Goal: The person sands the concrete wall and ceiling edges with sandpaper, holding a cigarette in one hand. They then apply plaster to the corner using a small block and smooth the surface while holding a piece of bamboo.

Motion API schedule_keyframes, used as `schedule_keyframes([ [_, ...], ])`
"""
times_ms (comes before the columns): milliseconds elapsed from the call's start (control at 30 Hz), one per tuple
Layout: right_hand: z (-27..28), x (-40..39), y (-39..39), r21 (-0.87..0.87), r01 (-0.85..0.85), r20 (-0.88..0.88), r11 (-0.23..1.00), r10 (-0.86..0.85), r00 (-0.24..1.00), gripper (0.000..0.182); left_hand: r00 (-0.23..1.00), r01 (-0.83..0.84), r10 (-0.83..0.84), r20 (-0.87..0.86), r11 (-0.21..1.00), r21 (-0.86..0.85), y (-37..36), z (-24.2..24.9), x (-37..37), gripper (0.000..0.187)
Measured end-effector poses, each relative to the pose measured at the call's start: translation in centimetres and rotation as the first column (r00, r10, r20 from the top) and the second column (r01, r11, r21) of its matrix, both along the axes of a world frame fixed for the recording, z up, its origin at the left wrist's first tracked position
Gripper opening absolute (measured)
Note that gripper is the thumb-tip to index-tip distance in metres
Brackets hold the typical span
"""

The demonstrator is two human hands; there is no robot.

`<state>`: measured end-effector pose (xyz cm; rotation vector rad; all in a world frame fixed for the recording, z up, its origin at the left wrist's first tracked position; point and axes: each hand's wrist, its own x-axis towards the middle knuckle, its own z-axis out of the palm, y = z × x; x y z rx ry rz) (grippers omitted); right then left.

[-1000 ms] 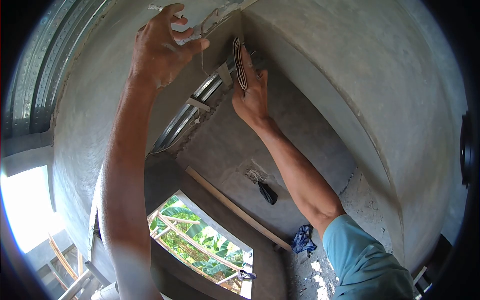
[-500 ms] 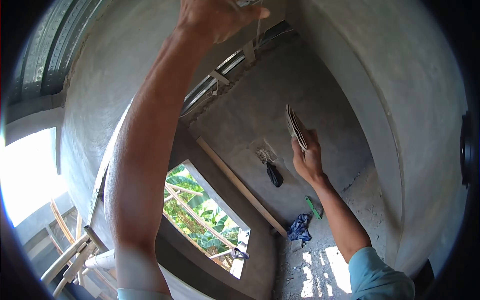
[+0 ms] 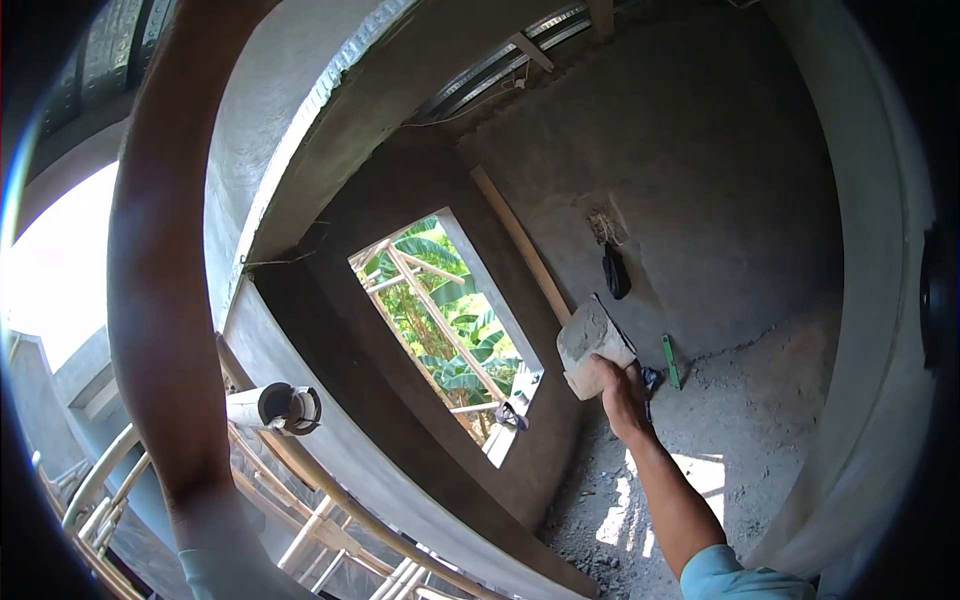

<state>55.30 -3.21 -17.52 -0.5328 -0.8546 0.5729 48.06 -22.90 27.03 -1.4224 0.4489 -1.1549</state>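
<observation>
My right hand (image 3: 625, 395) is closed around the lower edge of a folded, paper-like pad (image 3: 592, 340), pale and smeared with grey cement on its broad face. The thumb lies on the near side, and the pad is held up in the air in front of the room. My left forearm (image 3: 170, 280) rises along the left side of the view, and the hand itself is beyond the top edge. Nearest to that arm is the cement-coated lintel over the opening, with its rough pale edge (image 3: 300, 150).
A window opening (image 3: 440, 330) with wooden bars shows leaves outside. A plank (image 3: 520, 240) leans on the dark wall beside a hanging black bag (image 3: 615, 272). A green tool (image 3: 671, 362) stands near the floor. Bamboo poles (image 3: 330, 500) and a white pipe (image 3: 255, 408) are at lower left.
My view has swung, bringing the window and lintel edge more into sight. My left hand has gone out of the top of the view. The pad has turned from edge-on to face-on and is lower.
</observation>
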Motion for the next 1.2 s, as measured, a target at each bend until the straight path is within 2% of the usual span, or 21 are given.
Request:
schedule_keyframes([
  [33, 0.6, -0.6, 0.5, -0.033, -0.025, -0.031, 0.999, 0.024, 0.999, 0.036, 0.999, -0.012, 0.009, -0.042, 0.998, -0.069, 0.0, -0.3, -2.2, 0.054],
  [67, 1.4, -1.0, 0.4, -0.081, -0.095, -0.075, 0.992, 0.089, 0.993, 0.033, 0.977, -0.101, 0.111, -0.181, 0.993, 0.064, 0.3, 1.3, -5.6, 0.053],
  [100, 1.9, -1.6, 0.6, -0.091, -0.115, -0.064, 0.989, 0.109, 0.992, 0.033, 0.925, -0.17, 0.227, -0.304, 0.964, 0.202, -0.6, 0.5, -7.0, 0.054],
  [133, 2.4, -2.2, 0.9, -0.082, -0.173, -0.12, 0.982, 0.163, 0.979, 0.033, 0.982, -0.187, 0.185, -0.031, 0.98, -0.064, -0.2, -1.6, -8.5, 0.057],
  [167, 2.8, -2.8, 1.2, -0.069, -0.232, -0.179, 0.97, 0.217, 0.96, 0.032, 0.946, -0.119, 0.203, 0.252, 0.943, -0.311, -0.8, -5.6, -8.6, 0.061],
  [200, 2.9, -3.3, 1.8, -0.037, -0.318, -0.219, 0.947, 0.303, 0.928, 0.026, 0.877, -0.331, 0.388, 0.282, 0.915, -0.23, 0.1, -3.4, -13.2, 0.06],
  [233, 3.4, -4.1, 1.7, -0.048, -0.343, -0.214, 0.938, 0.326, 0.921, 0.026, 0.77, -0.531, 0.551, 0.321, 0.833, -0.155, 1.1, -1.2, -18.7, 0.06],
  [300, 5.0, -5.5, 1.3, 0.012, -0.58, -0.386, 0.815, 0.539, 0.749, 0.021, 0.764, -0.458, 0.534, 0.362, 0.844, -0.279, 2.8, -4.4, -23.4, 0.049],
  [333, 4.8, -6.2, 2.8, 0.066, -0.633, -0.405, 0.772, 0.6, 0.69, 0.02, 0.741, -0.39, 0.534, 0.408, 0.836, -0.385, 3.6, -6.1, -25.7, 0.05],
  [367, 5.8, -6.7, 3.0, 0.057, -0.643, -0.405, 0.764, 0.606, 0.685, 0.02, 0.714, -0.308, 0.533, 0.454, 0.821, -0.48, 4.5, -7.8, -28.1, 0.051],
  [433, 9.1, -8.6, 3.0, 0.192, -0.774, -0.429, 0.604, 0.761, 0.487, 0.016, 0.67, -0.061, 0.529, 0.521, 0.738, -0.672, 7.4, -10.6, -34.1, 0.054],
  [467, 11.1, -9.5, 2.8, 0.218, -0.793, -0.389, 0.569, 0.796, 0.464, 0.015, 0.655, 0.05, 0.521, 0.547, 0.692, -0.72, 8.9, -12.3, -35.9, 0.057],
  [567, 17.3, -12.6, 3.2, 0.31, -0.857, -0.227, 0.411, 0.907, 0.353, 0.015, 0.589, 0.291, 0.525, 0.614, 0.572, -0.767, 12.1, -16.2, -38.3, 0.062],
  [700, 25.0, -17.9, 4.5, 0.371, -0.874, -0.132, 0.314, 0.949, 0.285, 0.01, 0.631, 0.487, 0.468, 0.619, 0.381, -0.785, 14.8, -18.6, -39.2, 0.072],
  [767, 28.1, -19.8, 5.0, 0.367, -0.883, -0.16, 0.294, 0.955, 0.252, 0.009, 0.666, 0.584, 0.403, 0.628, 0.242, -0.775, 15.1, -19.4, -38.6, 0.074],
  [833, 30.5, -20.9, 5.0, 0.384, -0.902, -0.072, 0.199, 0.98, 0.185, 0.011, 0.68, 0.592, 0.366, 0.636, 0.237, -0.77, 15.5, -19.9, -38.9, 0.077],
  [900, 32.0, -21.8, 5.1, 0.403, -0.891, -0.078, 0.208, 0.978, 0.193, 0.013, 0.73, 0.527, 0.402, 0.552, 0.183, -0.83, 15.0, -19.9, -38.2, 0.081],
  [967, 32.9, -22.2, 5.1, 0.354, -0.887, -0.104, 0.297, 0.955, 0.278, 0.013, 0.74, 0.509, 0.395, 0.545, 0.201, -0.837, 15.4, -20.1, -38.4, 0.084],
  [1033, 34.1, -21.8, 5.3, 0.331, -0.888, -0.089, 0.319, 0.947, 0.307, 0.015, 0.757, 0.459, 0.436, 0.488, 0.177, -0.871, 15.8, -20.1, -39.4, 0.081],
  [1100, 34.9, -19.9, 4.1, 0.376, -0.881, -0.132, 0.287, 0.958, 0.256, 0.017, 0.761, 0.444, 0.423, 0.491, 0.211, -0.871, 16.3, -20.3, -39.8, 0.08],
  [1200, 35.7, -14.4, 1.1, 0.434, -0.848, -0.072, 0.305, 0.95, 0.305, 0.016, 0.764, 0.441, 0.416, 0.493, 0.222, -0.87, 15.9, -20.5, -39.2, 0.074],
])
